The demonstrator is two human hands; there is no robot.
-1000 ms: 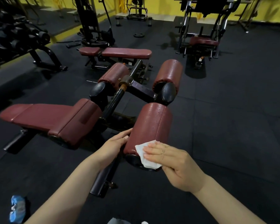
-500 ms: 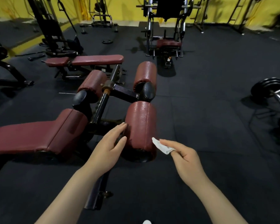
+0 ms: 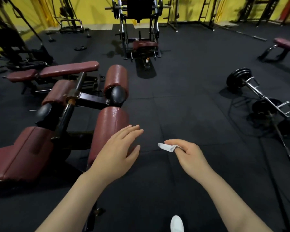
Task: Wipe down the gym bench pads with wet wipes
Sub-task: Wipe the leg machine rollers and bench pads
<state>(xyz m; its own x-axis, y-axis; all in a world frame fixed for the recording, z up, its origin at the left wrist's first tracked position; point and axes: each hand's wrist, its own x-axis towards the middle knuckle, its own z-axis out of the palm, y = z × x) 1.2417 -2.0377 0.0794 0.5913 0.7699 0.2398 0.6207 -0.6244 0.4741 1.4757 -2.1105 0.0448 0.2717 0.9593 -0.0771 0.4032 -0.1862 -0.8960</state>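
A dark red bench lies low at the left, with several maroon roller pads on a black frame. The nearest roller pad glistens wet. My left hand hovers with straight fingers in front of that pad's lower end, and I cannot tell whether it touches the pad. My right hand is off to the right over the black floor and pinches a crumpled white wet wipe, clear of the pad. Farther off stand the upper right roller and the left roller.
A second maroon bench stands behind the first. A weight machine is at the back centre, a loaded barbell lies at the right, another bench at far right. A white shoe tip shows at the bottom.
My right hand lifted the wipe off the near roller pad and drew away to the right. My left hand came off the pad's side and moved right. The view swung right.
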